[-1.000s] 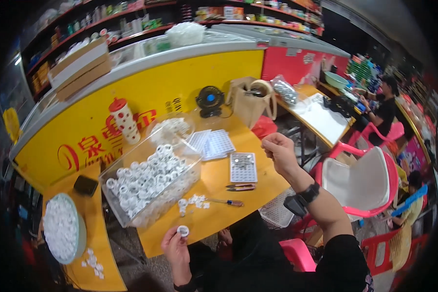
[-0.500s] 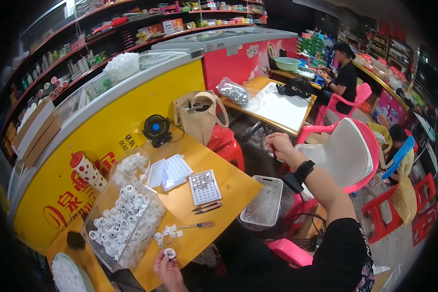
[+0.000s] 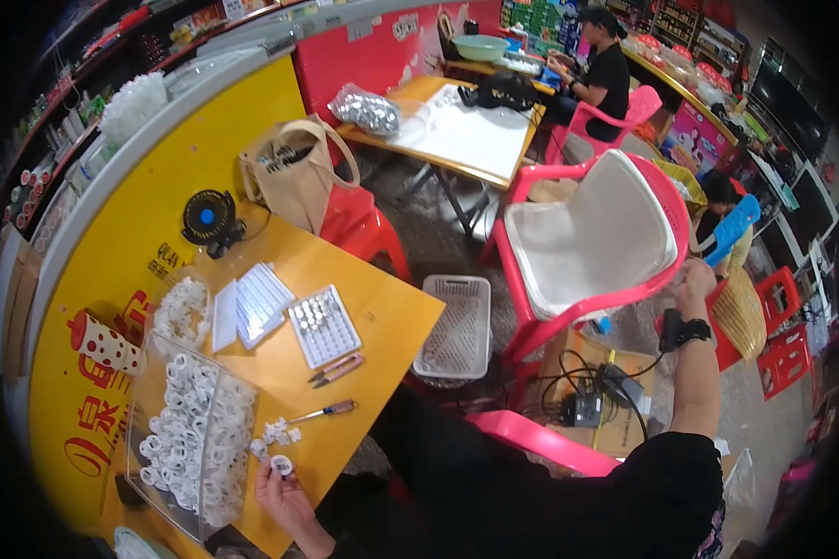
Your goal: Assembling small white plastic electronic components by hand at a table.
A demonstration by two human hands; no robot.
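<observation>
Between the thumb and fingers of my left hand (image 3: 287,503) is a small round white plastic ring (image 3: 281,464), above the near edge of the yellow table (image 3: 382,363). Beside it lie small white plastic pieces (image 3: 276,432) and a screwdriver (image 3: 324,411). A clear bin (image 3: 216,447) full of white plastic rings (image 3: 185,419) stands left of this hand. My right hand (image 3: 692,281) is stretched far out to the right, beside the pink chair (image 3: 667,200); its fingers are blurred and I cannot make out anything in them. A black band circles that wrist.
The table also bears pliers (image 3: 336,370), a white tray holding metal discs (image 3: 324,326), further white trays (image 3: 259,303) and a black fan (image 3: 211,222). A white basket (image 3: 453,326) and a cardboard box with cables (image 3: 597,391) are on the floor. A person (image 3: 601,79) sits at the back.
My right arm has swung outward to the right, past the chair. The view has turned right, so the table appears further left. My left hand still holds the white ring.
</observation>
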